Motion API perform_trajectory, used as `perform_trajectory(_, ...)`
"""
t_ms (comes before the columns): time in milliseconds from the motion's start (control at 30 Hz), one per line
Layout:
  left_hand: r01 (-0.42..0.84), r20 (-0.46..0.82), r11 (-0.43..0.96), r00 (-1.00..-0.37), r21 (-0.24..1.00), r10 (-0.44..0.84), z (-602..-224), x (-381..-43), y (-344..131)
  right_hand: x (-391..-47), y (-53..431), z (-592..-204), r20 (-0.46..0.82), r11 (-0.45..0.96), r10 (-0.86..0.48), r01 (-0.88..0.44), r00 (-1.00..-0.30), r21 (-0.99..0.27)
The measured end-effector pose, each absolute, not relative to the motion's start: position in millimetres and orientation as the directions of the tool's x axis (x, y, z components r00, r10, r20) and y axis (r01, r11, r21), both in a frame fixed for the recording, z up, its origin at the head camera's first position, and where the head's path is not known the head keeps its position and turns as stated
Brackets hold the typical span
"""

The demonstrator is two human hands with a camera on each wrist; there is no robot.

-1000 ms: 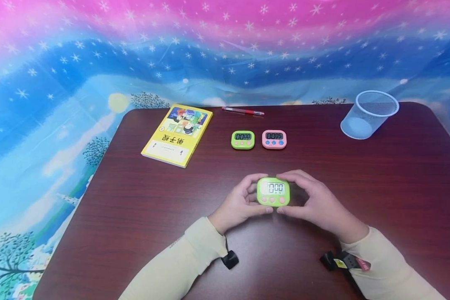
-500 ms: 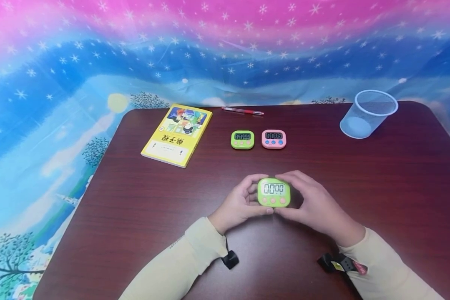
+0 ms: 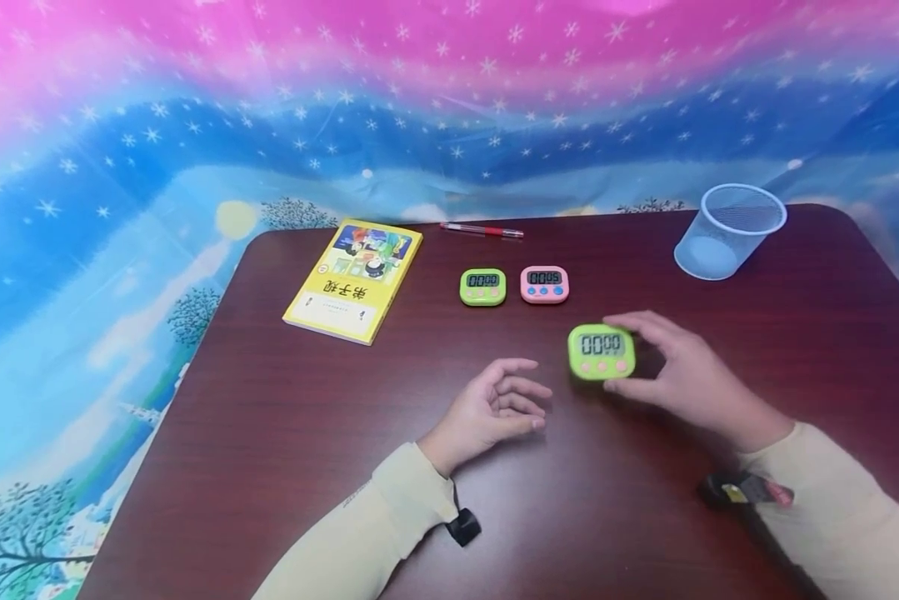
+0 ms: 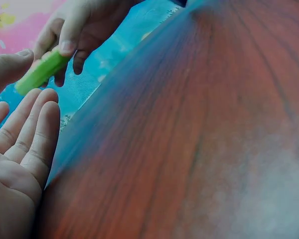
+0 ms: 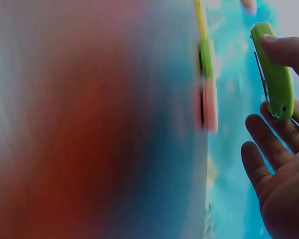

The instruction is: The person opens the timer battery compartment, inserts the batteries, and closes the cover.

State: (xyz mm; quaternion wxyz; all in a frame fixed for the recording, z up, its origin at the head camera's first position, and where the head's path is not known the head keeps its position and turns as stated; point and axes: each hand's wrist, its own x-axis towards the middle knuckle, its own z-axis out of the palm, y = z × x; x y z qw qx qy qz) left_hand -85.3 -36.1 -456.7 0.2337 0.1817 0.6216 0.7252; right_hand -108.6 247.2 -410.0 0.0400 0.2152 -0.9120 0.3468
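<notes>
My right hand (image 3: 689, 375) pinches a green digital timer (image 3: 601, 352) by its right side, thumb below and fingers above. The timer's screen reads 00:00 over a row of pink buttons. In the right wrist view the timer (image 5: 274, 72) shows edge-on, with the thumb on it and the other fingers spread. My left hand (image 3: 494, 408) is to the left of the timer, apart from it, holding nothing, its fingers loosely bent. Farther back, a second green timer (image 3: 482, 287) lies beside a pink timer (image 3: 544, 285) that has blue buttons.
On the dark wooden table (image 3: 269, 467), a yellow book (image 3: 353, 282) lies at the back left. A red pen (image 3: 482, 231) is near the back edge. A light blue mesh pen holder (image 3: 730, 232) stands at the back right. A patterned cloth (image 3: 449, 100) hangs behind.
My right hand has carried the green timer right and a little farther back, out of my left hand. The left hand has stayed in place, having let go.
</notes>
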Motion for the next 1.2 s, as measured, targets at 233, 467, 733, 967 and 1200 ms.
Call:
perform_trajectory(233,-0.133,-0.043,-0.121,-0.827,0.984,0.561,-458.2,-85.5,-40.4,-154.8,267.4,-400.9,0.061,0.733,-0.305,-0.276,-0.95,-0.622)
perform_trajectory(467,-0.125,-0.039,-0.119,-0.833,0.985,0.551,-462.0,-86.6,-40.8,-203.6,279.4,-413.4,-0.067,0.765,-0.281,-0.181,-0.957,-0.618)
perform_trajectory(733,-0.112,-0.028,-0.119,-0.831,0.987,0.556,-464.6,-84.3,-38.7,-228.4,288.4,-424.0,-0.172,0.785,-0.27,-0.113,-0.947,-0.609)
perform_trajectory(967,-0.089,-0.011,-0.113,-0.829,0.99,0.56,-463.9,-85.9,-35.8,-232.3,292.9,-424.9,-0.191,0.817,-0.309,-0.157,-0.932,-0.555)
perform_trajectory(1200,-0.036,0.001,-0.06,-0.845,0.998,0.534,-462.4,-85.8,-36.3,-220.8,291.8,-429.9,-0.11,0.821,-0.303,-0.201,-0.947,-0.534)
